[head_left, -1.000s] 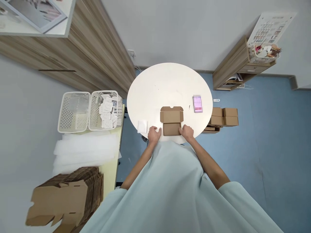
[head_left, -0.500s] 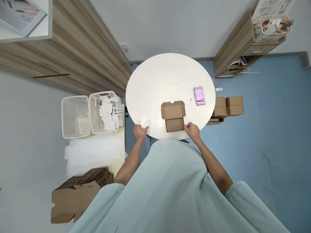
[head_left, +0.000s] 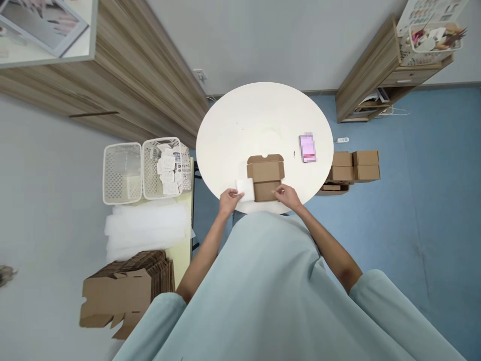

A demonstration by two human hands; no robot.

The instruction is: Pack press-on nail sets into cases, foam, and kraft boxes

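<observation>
An open cardboard box [head_left: 266, 191] lies near the front edge of the white round table [head_left: 259, 115], its flapped lid [head_left: 266, 170] folded back away from me. My left hand [head_left: 229, 200] pinches a flat white packet [head_left: 245, 190], which looks like folded foam or padding, at the box's left side. Over the box's right end is my right hand [head_left: 287, 195], its thumb and fingertips close together at the inner edge. Whether they grip the cardboard or only touch it, I cannot tell.
A phone [head_left: 307, 148] with a pink screen lies to the right on the table. At left stand two white baskets [head_left: 122, 173], one holding small packets, above white sheets [head_left: 148, 224] and stacked flat cardboard [head_left: 116, 296]. Closed boxes [head_left: 366, 165] sit at right.
My left hand has brought the white packet rightward to the box's left side. My right hand has shifted slightly left, from the box's right edge to over its inside.
</observation>
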